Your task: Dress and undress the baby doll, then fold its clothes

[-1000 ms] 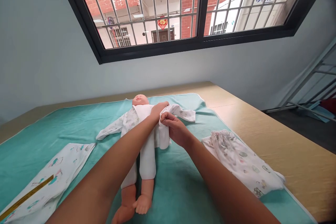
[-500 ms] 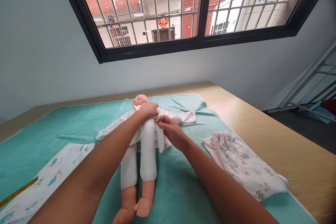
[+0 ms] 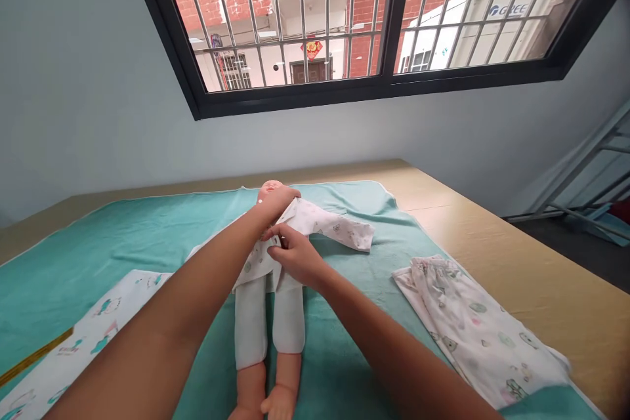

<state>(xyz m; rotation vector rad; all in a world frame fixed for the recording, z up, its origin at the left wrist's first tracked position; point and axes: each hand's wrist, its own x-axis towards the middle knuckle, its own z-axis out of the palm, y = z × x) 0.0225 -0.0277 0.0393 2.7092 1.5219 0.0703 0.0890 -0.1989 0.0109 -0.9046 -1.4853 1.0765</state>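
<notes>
A baby doll (image 3: pixel 289 321) lies on its back with its head toward the wall. Its legs are white down to the bare lower parts. A white patterned baby shirt (image 3: pixel 335 223) covers its upper body, one sleeve stretched out to the right. Up by the doll's neck, my left hand (image 3: pixel 283 200) is closed on the shirt's upper edge; its fingertips are partly hidden. Over the belly, my right hand (image 3: pixel 294 251) pinches the front panel of the shirt between thumb and fingers. My left forearm hides much of the other sleeve.
Folded patterned baby pants (image 3: pixel 482 328) lie at the right. To the left is a white cloth with teal prints (image 3: pixel 105 315), a yellow measuring strip (image 3: pixel 37 357) on it. Everything rests on a teal sheet (image 3: pixel 132 236) over a wooden surface (image 3: pixel 457 223), below a barred window (image 3: pixel 295 95).
My right hand has moved left across the doll's torso, and the shirt's front panel now lies over the belly. My left hand stays near the neck. The view has shifted slightly.
</notes>
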